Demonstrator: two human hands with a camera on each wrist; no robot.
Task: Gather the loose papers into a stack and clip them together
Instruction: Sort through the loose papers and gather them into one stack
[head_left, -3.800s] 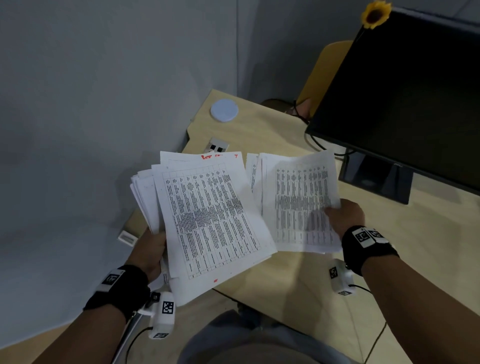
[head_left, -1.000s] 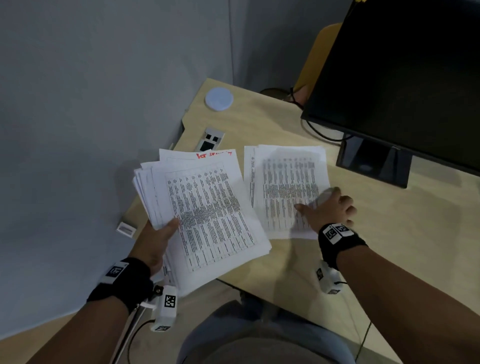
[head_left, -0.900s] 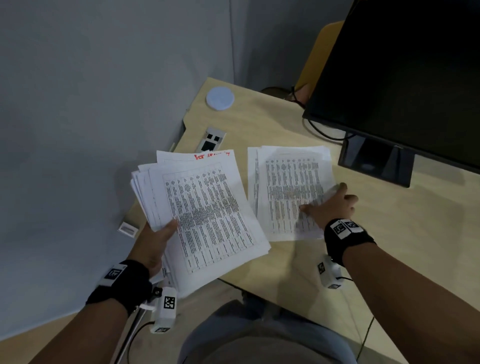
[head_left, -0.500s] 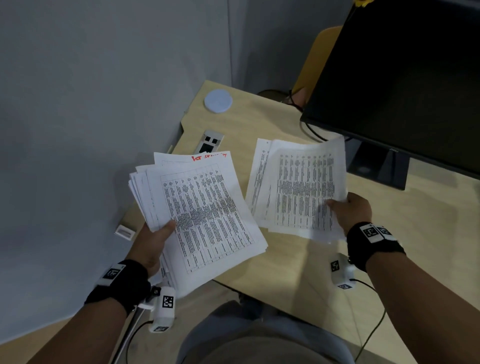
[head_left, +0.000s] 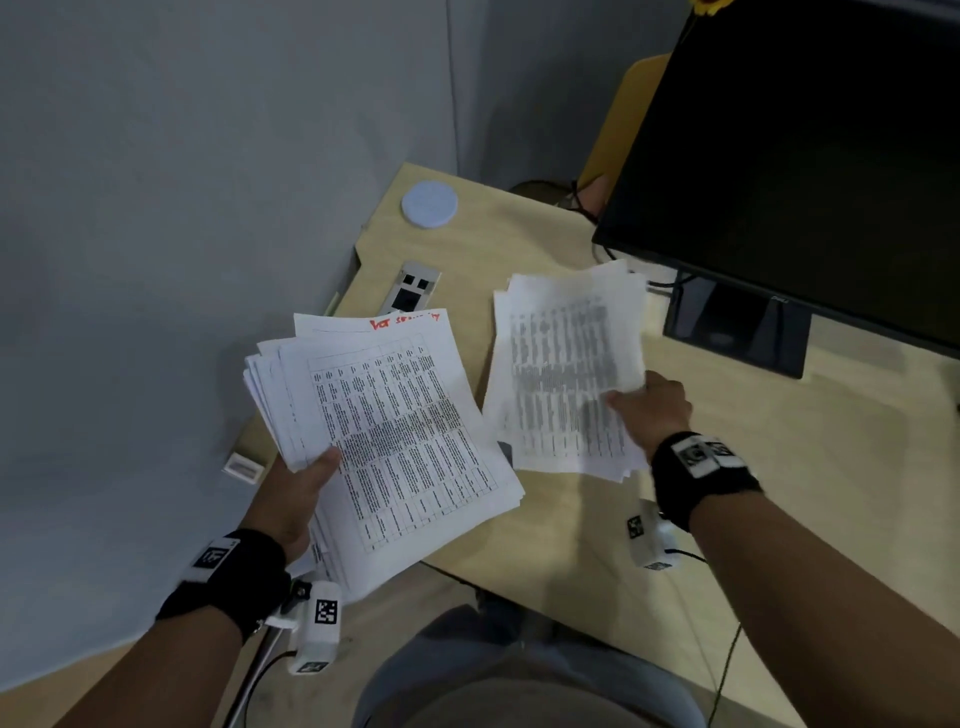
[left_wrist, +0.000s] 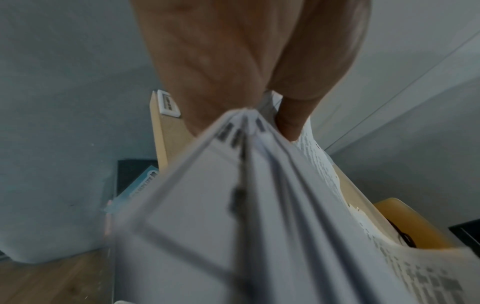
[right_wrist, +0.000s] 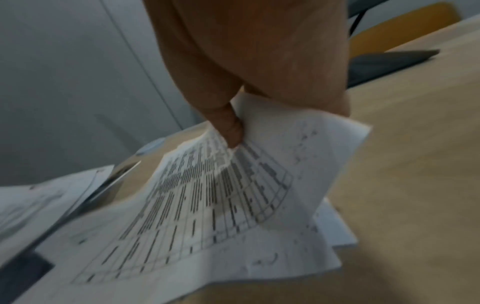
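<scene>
Papers (head_left: 395, 436) in left grip (head_left: 291, 499); more (head_left: 566, 374) — right grip (head_left: 652, 410).

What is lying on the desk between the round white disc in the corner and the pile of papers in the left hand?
In the head view, a small grey-and-black strip lies on the desk between the disc and the left pile; the rest is bare wood.

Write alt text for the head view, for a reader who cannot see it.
Over a wooden desk, the left hand holds a fanned stack of printed sheets while the right hand lifts a smaller bundle beside it. A dark monitor stands at the right, and a round white disc lies near the desk's far corner.
</scene>
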